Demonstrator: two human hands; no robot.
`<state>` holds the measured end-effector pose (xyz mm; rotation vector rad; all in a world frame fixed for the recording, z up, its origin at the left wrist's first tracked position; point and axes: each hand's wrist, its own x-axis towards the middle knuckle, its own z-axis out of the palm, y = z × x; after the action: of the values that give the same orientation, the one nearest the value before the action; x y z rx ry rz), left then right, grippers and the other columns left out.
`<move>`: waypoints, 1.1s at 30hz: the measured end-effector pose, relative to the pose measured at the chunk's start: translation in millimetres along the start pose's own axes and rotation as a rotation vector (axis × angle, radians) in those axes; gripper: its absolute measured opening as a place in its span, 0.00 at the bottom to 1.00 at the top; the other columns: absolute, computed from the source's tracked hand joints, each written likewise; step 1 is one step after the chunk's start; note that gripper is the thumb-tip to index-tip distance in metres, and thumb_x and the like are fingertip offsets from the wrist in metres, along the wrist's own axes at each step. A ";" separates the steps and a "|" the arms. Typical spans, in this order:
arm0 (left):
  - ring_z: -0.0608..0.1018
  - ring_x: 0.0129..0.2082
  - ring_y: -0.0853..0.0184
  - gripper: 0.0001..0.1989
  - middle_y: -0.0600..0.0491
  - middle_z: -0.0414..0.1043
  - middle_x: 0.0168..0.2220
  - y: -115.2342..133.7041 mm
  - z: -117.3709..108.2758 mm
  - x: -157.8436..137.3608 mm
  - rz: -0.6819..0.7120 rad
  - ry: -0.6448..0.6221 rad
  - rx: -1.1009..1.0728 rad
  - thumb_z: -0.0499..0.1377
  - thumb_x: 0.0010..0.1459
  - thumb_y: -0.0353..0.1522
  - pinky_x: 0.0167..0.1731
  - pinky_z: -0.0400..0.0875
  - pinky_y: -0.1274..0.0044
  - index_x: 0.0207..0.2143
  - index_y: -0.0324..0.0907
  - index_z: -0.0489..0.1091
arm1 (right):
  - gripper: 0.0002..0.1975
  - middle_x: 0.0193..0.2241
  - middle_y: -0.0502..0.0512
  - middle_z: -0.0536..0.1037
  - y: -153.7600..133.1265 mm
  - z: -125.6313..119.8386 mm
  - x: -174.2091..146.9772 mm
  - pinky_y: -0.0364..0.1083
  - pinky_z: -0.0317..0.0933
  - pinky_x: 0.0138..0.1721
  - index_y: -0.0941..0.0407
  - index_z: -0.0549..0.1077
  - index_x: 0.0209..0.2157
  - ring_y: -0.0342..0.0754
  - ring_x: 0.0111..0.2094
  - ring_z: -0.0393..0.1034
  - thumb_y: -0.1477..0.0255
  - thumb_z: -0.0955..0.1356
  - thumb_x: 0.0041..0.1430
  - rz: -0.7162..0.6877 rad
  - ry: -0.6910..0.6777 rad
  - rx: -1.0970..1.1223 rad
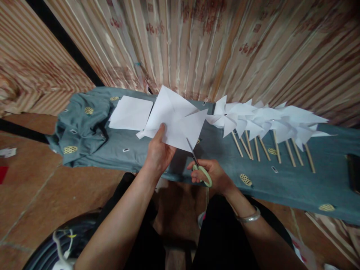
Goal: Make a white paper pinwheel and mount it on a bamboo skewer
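Note:
My left hand (160, 152) grips a square sheet of white paper (171, 120) by its near edge, thumb on top. Slits run inward from the sheet's right side, and one flap stands apart there. In my right hand (212, 174) is a pair of scissors (202, 174) with pale green handles, fingers through the loops. Its blades meet the sheet's near right corner. Left of the sheet lies a stack of white paper squares (132, 112). To the right, several white paper pinwheels (226, 115) on wooden sticks lie in an overlapping row.
A grey-green cloth (135, 153) with pineapple prints covers the narrow table and bunches up at the left end. Behind hangs a pleated curtain (191, 48). A dark object (353, 172) sits at the right edge. A white cable (60, 247) is at lower left.

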<state>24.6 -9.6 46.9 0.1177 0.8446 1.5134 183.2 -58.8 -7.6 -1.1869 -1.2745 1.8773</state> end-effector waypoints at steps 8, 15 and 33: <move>0.77 0.54 0.64 0.18 0.45 0.79 0.48 0.3 3.1 -1.3 -0.019 0.024 -0.021 0.51 0.67 0.27 0.57 0.69 0.74 0.57 0.35 0.67 | 0.24 0.18 0.47 0.73 -1.3 0.0 0.0 0.41 0.60 0.22 0.58 0.73 0.30 0.39 0.19 0.64 0.54 0.77 0.40 -0.002 0.016 -0.020; 0.80 0.50 0.66 0.17 0.45 0.81 0.44 -7.9 6.0 -6.4 -0.045 0.033 0.014 0.50 0.67 0.25 0.56 0.70 0.75 0.56 0.33 0.67 | 0.22 0.19 0.47 0.74 -5.4 -1.3 -2.0 0.41 0.63 0.24 0.57 0.74 0.30 0.39 0.20 0.66 0.54 0.77 0.41 -0.036 0.042 -0.009; 0.81 0.48 0.65 0.17 0.44 0.81 0.42 -7.8 6.2 -6.8 -0.048 0.019 0.043 0.50 0.67 0.27 0.55 0.71 0.73 0.55 0.32 0.67 | 0.22 0.17 0.46 0.72 -6.5 -0.6 -0.9 0.40 0.60 0.22 0.58 0.73 0.28 0.39 0.18 0.64 0.56 0.78 0.38 -0.007 0.059 -0.010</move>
<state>35.5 -13.9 49.7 0.1138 0.8900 1.4538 184.0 -56.7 -1.4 -1.2328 -1.2557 1.8197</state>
